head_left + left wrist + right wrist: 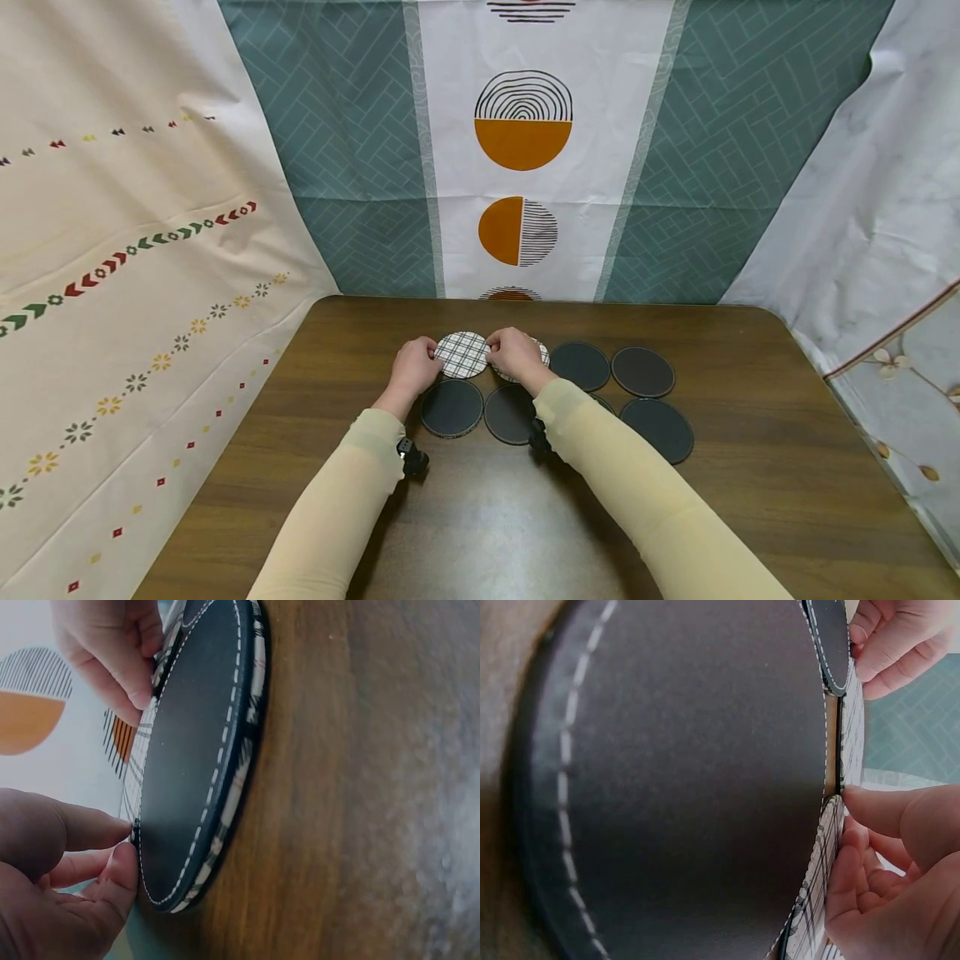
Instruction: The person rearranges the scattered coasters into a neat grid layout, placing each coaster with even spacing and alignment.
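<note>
My left hand [414, 367] pinches the left edge of a round plaid coaster [461, 355] in the back row, thumb and forefinger meeting at the rim in the left wrist view. At its opposite edge, my right hand [517, 357] pinches the same coaster, as the right wrist view also shows. Partly covered by that hand is a second plaid coaster [544, 353]. In front of the held one lies a black coaster [452, 408] with white stitching round its rim [196, 750]. Another dark coaster [690, 765] fills much of the right wrist view.
To the right in the back row are two dark coasters, one blackish [580, 367] and one brownish [643, 372]. A black coaster [657, 429] ends the front row; beside it another is mostly hidden by the right sleeve [600, 442]. All lie on a brown wooden table [750, 467].
</note>
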The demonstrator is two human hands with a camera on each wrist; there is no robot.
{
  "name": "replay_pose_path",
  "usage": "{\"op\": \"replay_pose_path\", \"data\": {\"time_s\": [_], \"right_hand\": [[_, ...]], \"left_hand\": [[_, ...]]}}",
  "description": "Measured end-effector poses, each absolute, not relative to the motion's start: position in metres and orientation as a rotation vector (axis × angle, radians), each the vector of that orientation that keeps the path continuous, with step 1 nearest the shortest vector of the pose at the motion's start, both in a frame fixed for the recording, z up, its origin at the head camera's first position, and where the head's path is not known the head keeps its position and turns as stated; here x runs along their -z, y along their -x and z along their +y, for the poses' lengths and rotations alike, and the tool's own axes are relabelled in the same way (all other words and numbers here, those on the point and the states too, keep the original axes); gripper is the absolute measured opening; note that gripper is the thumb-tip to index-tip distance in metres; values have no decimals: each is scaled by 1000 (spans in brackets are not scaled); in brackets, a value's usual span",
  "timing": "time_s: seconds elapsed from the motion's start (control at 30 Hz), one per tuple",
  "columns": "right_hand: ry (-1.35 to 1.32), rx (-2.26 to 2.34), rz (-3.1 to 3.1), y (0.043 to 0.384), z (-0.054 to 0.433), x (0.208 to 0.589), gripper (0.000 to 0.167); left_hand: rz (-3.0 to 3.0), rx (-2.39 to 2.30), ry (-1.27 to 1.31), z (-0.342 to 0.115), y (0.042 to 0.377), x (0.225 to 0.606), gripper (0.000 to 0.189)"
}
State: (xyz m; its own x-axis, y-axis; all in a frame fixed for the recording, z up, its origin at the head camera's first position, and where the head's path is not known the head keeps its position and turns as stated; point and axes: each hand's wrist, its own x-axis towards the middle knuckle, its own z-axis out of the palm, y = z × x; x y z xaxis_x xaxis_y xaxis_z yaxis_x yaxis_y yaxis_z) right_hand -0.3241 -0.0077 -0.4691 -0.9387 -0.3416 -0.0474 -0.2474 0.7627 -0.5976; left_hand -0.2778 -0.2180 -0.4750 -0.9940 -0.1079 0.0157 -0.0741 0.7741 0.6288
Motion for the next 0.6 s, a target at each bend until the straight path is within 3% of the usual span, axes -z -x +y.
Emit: {"op": "replay_pose_path", "data": {"time_s": [0.6], "right_hand": [[463, 920, 2806, 327, -7, 473, 32]], "left_hand": [[-2924, 1060, -118, -221, 280, 478, 34]]}}
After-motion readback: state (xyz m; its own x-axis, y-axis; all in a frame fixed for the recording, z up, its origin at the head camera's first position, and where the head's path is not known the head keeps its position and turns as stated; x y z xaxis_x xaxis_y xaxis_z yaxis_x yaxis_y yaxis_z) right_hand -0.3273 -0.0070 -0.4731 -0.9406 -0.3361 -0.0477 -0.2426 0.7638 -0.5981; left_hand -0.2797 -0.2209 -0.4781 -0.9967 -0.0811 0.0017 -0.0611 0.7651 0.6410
